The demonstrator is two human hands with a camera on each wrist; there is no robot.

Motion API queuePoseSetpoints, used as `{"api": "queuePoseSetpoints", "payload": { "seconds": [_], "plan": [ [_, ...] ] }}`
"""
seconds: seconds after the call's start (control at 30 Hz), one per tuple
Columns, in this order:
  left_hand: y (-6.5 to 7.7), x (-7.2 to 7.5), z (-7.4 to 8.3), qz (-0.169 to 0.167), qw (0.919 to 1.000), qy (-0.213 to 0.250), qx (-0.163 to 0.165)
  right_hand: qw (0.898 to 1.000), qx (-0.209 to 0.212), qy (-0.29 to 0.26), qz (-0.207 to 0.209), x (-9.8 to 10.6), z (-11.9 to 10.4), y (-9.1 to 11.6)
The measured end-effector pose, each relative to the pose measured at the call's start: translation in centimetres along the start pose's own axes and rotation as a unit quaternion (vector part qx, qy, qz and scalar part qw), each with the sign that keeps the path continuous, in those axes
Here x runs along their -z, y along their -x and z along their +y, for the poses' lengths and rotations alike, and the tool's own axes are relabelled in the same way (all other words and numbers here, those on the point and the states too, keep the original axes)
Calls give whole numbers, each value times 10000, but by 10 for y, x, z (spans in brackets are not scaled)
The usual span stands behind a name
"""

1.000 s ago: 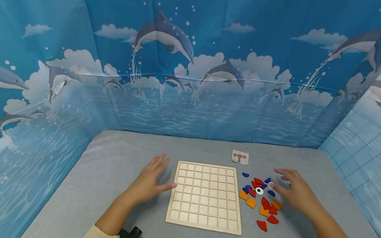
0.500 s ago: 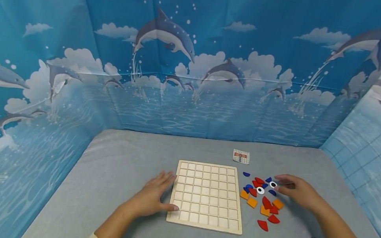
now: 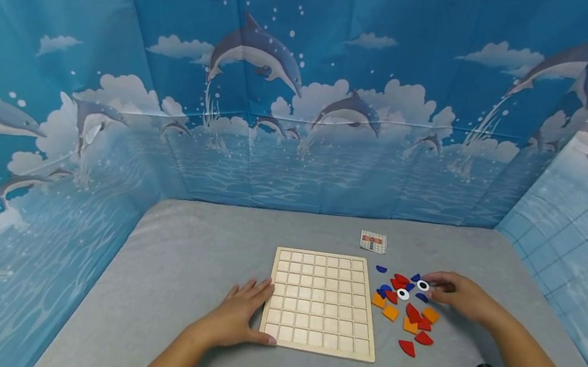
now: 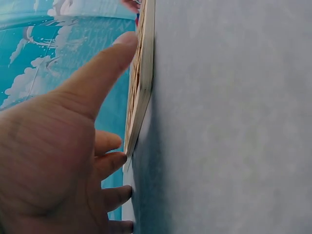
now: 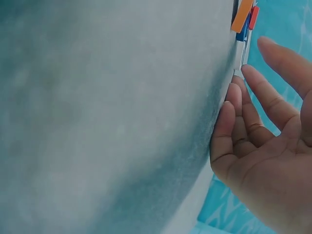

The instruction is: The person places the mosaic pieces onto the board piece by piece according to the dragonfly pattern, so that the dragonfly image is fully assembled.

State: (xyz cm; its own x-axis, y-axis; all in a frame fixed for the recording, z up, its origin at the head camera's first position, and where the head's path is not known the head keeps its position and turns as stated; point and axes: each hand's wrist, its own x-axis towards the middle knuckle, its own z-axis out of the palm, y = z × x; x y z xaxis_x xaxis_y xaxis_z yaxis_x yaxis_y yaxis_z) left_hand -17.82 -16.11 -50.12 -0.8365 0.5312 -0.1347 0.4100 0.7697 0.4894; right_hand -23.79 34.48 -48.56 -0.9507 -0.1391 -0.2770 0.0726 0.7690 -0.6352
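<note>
A pale wooden grid board (image 3: 320, 303) lies flat on the grey cloth. My left hand (image 3: 236, 317) is at its left edge, fingers spread, with the thumb over the near-left corner. In the left wrist view the left hand (image 4: 53, 151) has its fingertips beside the board's side. To the right, my right hand (image 3: 459, 297) has thumb and index finger apart around a white ring piece with a dark centre (image 3: 423, 285); contact is hard to tell. The right wrist view shows that hand (image 5: 273, 146) with its other fingers bent near the cloth.
Red fan-shaped pieces (image 3: 407, 348), orange squares (image 3: 390, 312) and blue half-rounds (image 3: 381, 269) lie scattered right of the board. Another white ring (image 3: 403, 294) sits among them. A small printed pattern card (image 3: 373, 241) lies behind. A dolphin curtain (image 3: 296, 165) borders the table (image 3: 200, 227).
My left hand has come down along the board's left edge to its near corner. My right hand has lowered slightly toward the white ring, with thumb and index finger at it.
</note>
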Motion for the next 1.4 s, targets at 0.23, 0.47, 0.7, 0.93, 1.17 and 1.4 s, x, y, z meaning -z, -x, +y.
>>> {"api": "queuePoseSetpoints", "payload": {
  "seconds": [0.23, 0.47, 0.7, 0.93, 1.17, 1.4],
  "plan": [
    [1, -3, 0, -49, 9999, 60, 76, 9998, -88, -189, 42, -2, 9, -5],
    [1, -4, 0, -73, 9997, 151, 160, 9998, -119, -146, 75, -5, 9, -8],
    [0, -2, -1, -105, 9996, 181, 190, 9996, -148, -216, 117, -8, 4, -8],
    [-2, -4, -3, -79, 9997, 181, 128, 9994, -180, -174, 221, -10, 3, -9],
    [-3, -3, -4, -98, 9997, 162, 128, 9994, -117, -52, 318, -10, 0, -11],
    [-4, -4, -5, -122, 9998, 90, 151, 9994, 7, -59, 351, -11, -1, -10]
  ]
}}
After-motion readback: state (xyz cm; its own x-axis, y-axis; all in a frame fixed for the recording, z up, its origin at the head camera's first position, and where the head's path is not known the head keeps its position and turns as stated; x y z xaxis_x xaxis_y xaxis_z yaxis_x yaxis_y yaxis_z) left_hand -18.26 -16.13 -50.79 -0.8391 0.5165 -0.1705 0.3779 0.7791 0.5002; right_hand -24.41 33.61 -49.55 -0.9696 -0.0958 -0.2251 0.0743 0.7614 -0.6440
